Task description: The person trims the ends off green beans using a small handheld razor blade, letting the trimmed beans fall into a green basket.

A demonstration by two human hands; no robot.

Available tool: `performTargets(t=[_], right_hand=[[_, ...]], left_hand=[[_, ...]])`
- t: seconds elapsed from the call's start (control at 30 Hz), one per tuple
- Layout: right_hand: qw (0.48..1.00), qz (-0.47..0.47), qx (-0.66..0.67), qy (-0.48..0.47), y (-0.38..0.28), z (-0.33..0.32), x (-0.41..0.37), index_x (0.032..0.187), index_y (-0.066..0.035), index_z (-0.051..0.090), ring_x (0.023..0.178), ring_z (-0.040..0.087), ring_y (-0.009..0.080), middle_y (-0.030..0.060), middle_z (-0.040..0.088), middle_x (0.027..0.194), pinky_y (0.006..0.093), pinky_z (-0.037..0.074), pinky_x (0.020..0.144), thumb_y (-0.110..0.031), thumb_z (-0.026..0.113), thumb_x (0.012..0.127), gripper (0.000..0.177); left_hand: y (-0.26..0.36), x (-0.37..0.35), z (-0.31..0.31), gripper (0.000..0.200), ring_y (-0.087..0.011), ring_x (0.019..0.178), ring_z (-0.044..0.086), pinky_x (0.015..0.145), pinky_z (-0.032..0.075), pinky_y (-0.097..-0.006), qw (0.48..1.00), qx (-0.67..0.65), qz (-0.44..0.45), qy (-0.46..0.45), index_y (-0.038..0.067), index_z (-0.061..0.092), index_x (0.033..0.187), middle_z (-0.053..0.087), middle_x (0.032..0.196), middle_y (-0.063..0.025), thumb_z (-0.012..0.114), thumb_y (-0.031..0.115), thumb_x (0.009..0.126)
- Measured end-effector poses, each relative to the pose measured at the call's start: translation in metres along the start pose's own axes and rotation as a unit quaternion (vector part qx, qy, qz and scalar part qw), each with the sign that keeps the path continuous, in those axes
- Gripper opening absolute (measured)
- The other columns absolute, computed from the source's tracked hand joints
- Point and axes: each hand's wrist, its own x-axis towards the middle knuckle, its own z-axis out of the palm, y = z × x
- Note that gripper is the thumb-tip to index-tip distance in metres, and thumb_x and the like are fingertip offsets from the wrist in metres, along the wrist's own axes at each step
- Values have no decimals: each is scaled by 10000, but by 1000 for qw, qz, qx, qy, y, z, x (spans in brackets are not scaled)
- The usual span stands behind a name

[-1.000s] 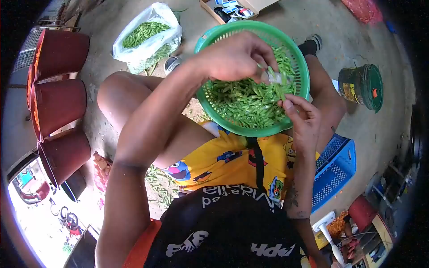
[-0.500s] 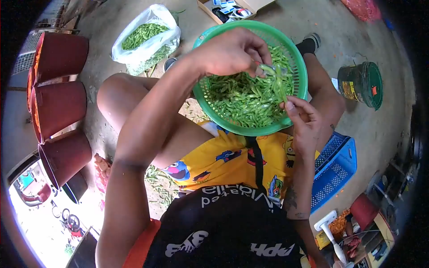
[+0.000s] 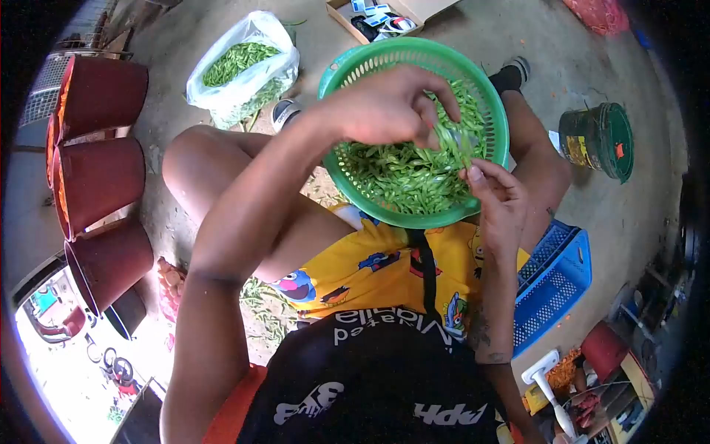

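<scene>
A green plastic basket [image 3: 350,194] with slotted sides rests on my lap, holding many sliced green bean pieces [image 3: 414,181]. Over it, my left hand [image 3: 396,107] is closed, its fingers curled round what looks like a small knife [image 3: 472,138]; only a greyish blade and a hint of red by the thumb show. My right hand [image 3: 504,200], at the basket's right rim, pinches a bunch of long green beans [image 3: 460,148] between thumb and fingertips. The bunch points up toward my left hand, and the blade lies against or close beside it.
A white plastic bag [image 3: 285,70] of cut beans stands ahead on the left. Dark red buckets [image 3: 103,174] line the left side. At right are a lidded dark green bucket [image 3: 599,140] and a blue crate [image 3: 551,296]. An open cardboard box [image 3: 347,13] lies ahead.
My left hand has shifted slightly down, and its forefinger has lifted away from the thumb. The blade now shows farther right along the beans. My right hand has barely moved.
</scene>
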Motion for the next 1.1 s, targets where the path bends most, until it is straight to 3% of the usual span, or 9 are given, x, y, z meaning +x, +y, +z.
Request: performTargets(t=[0.13,0.23,0.43,0.67,0.73,0.83,1.0,1.1], right_hand=[[999,-18,40,-15,4,3,-2,1180,71,747,989,728,166,120,782,1024,286,548,931,-57,756,997,224],[999,19,5,-27,1,-3,-1,1170,58,752,963,726,152,111,787,1005,275,538,915,-97,758,1005,226],[988,89,119,-36,4,-5,0,1140,36,762,872,700,109,80,780,953,247,511,822,-131,757,1010,211],[995,41,91,-31,9,-5,1,1094,25,769,839,681,98,59,761,918,235,500,781,-124,767,995,179],[995,34,87,-23,4,-3,-2,1084,22,771,833,678,97,59,760,918,234,499,777,-123,774,990,173],[996,46,74,8,3,-2,-3,1062,16,773,829,677,96,53,757,911,234,496,792,-124,785,980,163],[996,28,89,-4,13,-1,-2,1080,21,766,836,670,93,43,746,907,235,495,801,-126,782,988,174],[994,4,112,-4,14,1,-5,1090,22,759,831,667,91,37,742,905,237,496,791,-100,776,985,162]], left_hand=[[-9,8,19,310,-51,755,594,695,477,-243,998,-18,17,-55,-19,723,1149,644,800,23,751,-86,848],[-8,7,11,306,-48,755,591,689,473,-236,999,-16,19,-37,-25,722,1152,639,800,29,753,-82,853],[-6,6,13,297,-55,763,604,692,475,-240,999,13,20,-41,-29,720,1142,662,819,17,766,-74,852],[-11,6,16,260,-70,790,632,715,503,-259,999,9,14,-47,-32,718,1109,680,847,3,782,-56,859],[-15,7,5,255,-71,802,640,740,526,-251,999,23,30,12,-26,718,1101,677,860,7,781,-59,856],[-14,6,-7,271,-71,807,643,762,541,-245,999,-4,14,31,-19,716,1117,671,871,11,779,-59,857],[-1,6,22,345,-56,815,650,700,491,-221,999,11,22,-48,-16,714,1169,662,801,12,771,-40,829],[-6,9,18,326,-70,857,679,725,519,-234,997,43,14,-56,-13,713,1159,700,853,-9,754,-60,838]])
